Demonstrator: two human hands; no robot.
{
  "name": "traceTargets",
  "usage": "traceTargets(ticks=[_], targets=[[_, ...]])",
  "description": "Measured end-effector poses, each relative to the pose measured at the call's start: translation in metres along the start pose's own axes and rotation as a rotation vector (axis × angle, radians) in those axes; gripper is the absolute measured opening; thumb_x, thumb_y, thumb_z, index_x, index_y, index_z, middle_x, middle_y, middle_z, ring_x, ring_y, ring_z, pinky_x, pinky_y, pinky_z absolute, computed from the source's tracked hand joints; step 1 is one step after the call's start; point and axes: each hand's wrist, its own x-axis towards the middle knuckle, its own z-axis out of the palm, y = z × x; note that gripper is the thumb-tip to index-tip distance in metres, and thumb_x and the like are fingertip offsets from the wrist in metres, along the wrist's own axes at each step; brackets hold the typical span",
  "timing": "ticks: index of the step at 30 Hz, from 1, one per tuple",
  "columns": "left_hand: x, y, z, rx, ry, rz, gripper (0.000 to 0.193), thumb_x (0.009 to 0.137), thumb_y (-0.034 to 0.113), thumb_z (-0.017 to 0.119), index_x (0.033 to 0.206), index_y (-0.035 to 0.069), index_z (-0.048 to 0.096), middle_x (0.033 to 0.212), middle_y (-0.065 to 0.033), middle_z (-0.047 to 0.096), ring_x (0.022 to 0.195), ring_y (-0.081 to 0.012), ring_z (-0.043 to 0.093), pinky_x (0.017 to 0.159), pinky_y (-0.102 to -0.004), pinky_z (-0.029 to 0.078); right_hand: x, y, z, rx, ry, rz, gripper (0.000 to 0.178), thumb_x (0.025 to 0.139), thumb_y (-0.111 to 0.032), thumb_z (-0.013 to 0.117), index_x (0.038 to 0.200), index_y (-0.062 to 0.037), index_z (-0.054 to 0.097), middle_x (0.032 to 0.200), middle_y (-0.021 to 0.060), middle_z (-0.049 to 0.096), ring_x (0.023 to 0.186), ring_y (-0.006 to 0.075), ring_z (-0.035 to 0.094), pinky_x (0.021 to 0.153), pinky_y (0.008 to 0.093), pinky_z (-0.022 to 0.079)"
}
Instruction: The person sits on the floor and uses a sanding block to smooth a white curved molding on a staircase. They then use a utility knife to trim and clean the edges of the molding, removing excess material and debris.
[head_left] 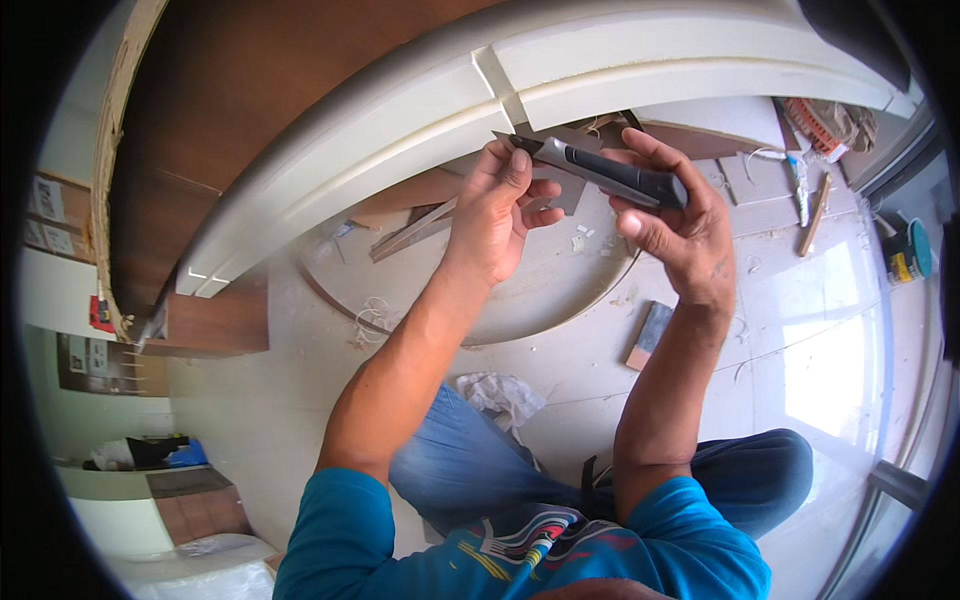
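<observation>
A black and grey utility knife (pixel 605 172) lies across the middle of the view, its pointed blade (pixel 504 138) aimed to the left. My right hand (pixel 692 225) grips the rear of its handle between the thumb and the fingers. At the other end my left hand (pixel 492 210) pinches the knife's front by the blade with thumb and forefinger; its other fingers are loosely curled. Just beyond the blade runs the long white curved edge (pixel 400 150) of a brown panel (pixel 240 100), crossed by a short pale joint strip.
On the tiled floor lie a curved band (pixel 480 343), thin strips, scraps, crumpled plastic (pixel 500 395) and a small block (pixel 651 335). A wooden stick (pixel 815 214), a white tube (pixel 799 188) and a teal bucket (pixel 908 250) are at the right. Cabinets stand at the left.
</observation>
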Motion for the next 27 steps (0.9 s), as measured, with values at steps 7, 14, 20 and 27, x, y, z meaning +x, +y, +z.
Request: traceTargets(ticks=[7, 14, 20, 27], targets=[[0.023, -0.011, -0.011, -0.193, -0.159, 0.0, 0.027, 0.109, 0.036, 0.07, 0.128, 0.021, 0.058, 0.113, -0.0012, 0.071, 0.086, -0.0173, 0.074, 0.067, -0.0334, 0.063, 0.011, 0.04, 0.058, 0.302, 0.128, -0.158, 0.059, 0.089, -0.007, 0.09, 0.141, 0.0044, 0.066, 0.128, 0.0155, 0.075, 0.108, 0.0188, 0.074, 0.094, 0.0322, 0.061], [0.02, 0.002, -0.009, 0.221, 0.241, 0.025, 0.043, 0.104, 0.047, 0.076, 0.117, 0.007, 0.066, 0.105, -0.0049, 0.075, 0.076, -0.0129, 0.072, 0.06, -0.0288, 0.058, 0.021, 0.035, 0.068, 0.122, 0.386, -0.115, 0.037, 0.099, -0.011, 0.083, 0.128, 0.0076, 0.069, 0.118, 0.013, 0.078, 0.103, 0.016, 0.073, 0.094, 0.0287, 0.057], [0.026, 0.021, -0.014, 0.846, 0.42, 0.685, 0.039, 0.093, 0.033, 0.091, 0.089, 0.003, 0.067, 0.072, -0.0019, 0.068, 0.064, -0.0111, 0.061, 0.062, -0.0295, 0.052, 0.03, 0.056, 0.079, 0.305, 0.445, -0.102, 0.033, 0.098, -0.012, 0.08, 0.121, 0.0074, 0.068, 0.13, 0.0181, 0.075, 0.106, 0.0189, 0.074, 0.103, 0.0348, 0.054], [0.037, 0.023, -0.023, 0.996, 0.446, 0.706, 0.037, 0.089, 0.029, 0.095, 0.091, 0.003, 0.069, 0.073, -0.0023, 0.069, 0.065, -0.0094, 0.062, 0.063, -0.0276, 0.053, 0.039, 0.06, 0.087, 0.3, 0.411, -0.13, 0.029, 0.099, -0.007, 0.078, 0.123, 0.0054, 0.066, 0.128, 0.0203, 0.073, 0.111, 0.0232, 0.074, 0.103, 0.0373, 0.059]])
